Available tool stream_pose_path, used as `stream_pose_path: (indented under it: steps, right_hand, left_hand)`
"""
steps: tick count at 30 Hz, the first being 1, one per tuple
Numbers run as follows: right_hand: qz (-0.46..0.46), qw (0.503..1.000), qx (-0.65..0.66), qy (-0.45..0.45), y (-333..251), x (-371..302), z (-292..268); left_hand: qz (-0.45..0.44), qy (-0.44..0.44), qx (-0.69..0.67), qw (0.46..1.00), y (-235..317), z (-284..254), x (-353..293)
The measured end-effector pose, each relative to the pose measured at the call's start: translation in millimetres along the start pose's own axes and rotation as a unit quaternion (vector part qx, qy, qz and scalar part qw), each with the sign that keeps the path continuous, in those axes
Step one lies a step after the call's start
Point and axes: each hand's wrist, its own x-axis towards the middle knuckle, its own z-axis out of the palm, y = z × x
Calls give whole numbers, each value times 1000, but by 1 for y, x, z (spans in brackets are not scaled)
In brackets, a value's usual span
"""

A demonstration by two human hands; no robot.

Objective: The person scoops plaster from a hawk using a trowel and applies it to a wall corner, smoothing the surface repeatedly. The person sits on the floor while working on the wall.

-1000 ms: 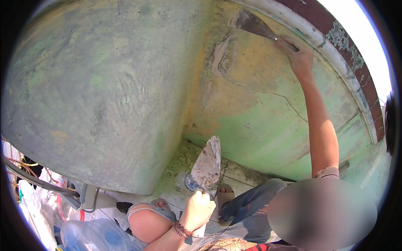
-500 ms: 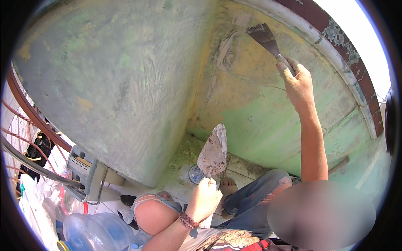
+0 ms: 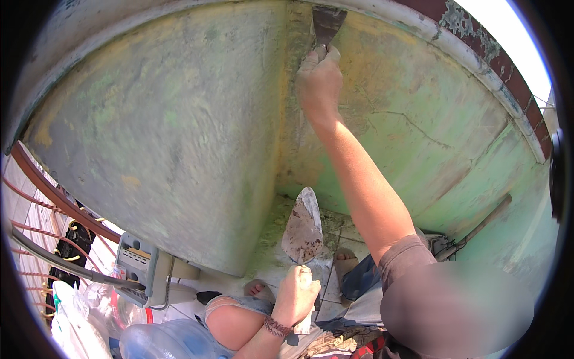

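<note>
My right hand (image 3: 321,87) is stretched up, closed round the handle of a putty knife (image 3: 329,25). Its wide dark blade is against the upper wall, just right of the inner corner. Low in front of me, my left hand (image 3: 295,294) grips a pointed trowel (image 3: 302,232) by its pale handle. The trowel's blade points up and away and carries grey smears and dark crumbs. The green and yellow stained wall (image 3: 382,102) lies beyond both tools, with a thin crack running across it. My right forearm covers part of that wall.
At left stands a grey-white plastic appliance (image 3: 136,263) beside a curved metal railing (image 3: 66,206). A large clear plastic bottle (image 3: 173,341) and white plastic bags (image 3: 78,317) lie near my bent knee. A stick (image 3: 478,224) leans at right. A white ledge (image 3: 478,75) curves above.
My right hand has moved up and left with the putty knife, from the patched area to near the top of the corner. The trowel stays low in my left hand. My view has shifted.
</note>
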Motion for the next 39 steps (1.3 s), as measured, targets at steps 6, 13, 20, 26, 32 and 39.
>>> stream_pose_path:
  steps: [6,13,20,26,32,39]
  right_hand:
    - [99,993,-29,-65,0,5,-5]
    - [117,991,25,-65,11,-28,-35]
    - [80,994,-21,-74,-16,31,-36]
    - [145,984,-27,-97,7,-6,-31]
    - [118,990,19,-78,4,-21,-60]
    - [85,993,-32,-74,6,18,-53]
  left_hand:
    - [25,5,23,999,0,3,-4]
    - [-53,62,-31,996,30,9,-21]
    - [-89,76,-34,992,41,12,-26]
    - [-52,55,-62,995,24,10,-19]
    - [-51,78,-39,995,24,11,-25]
    - [-34,78,-48,995,19,13,-20]
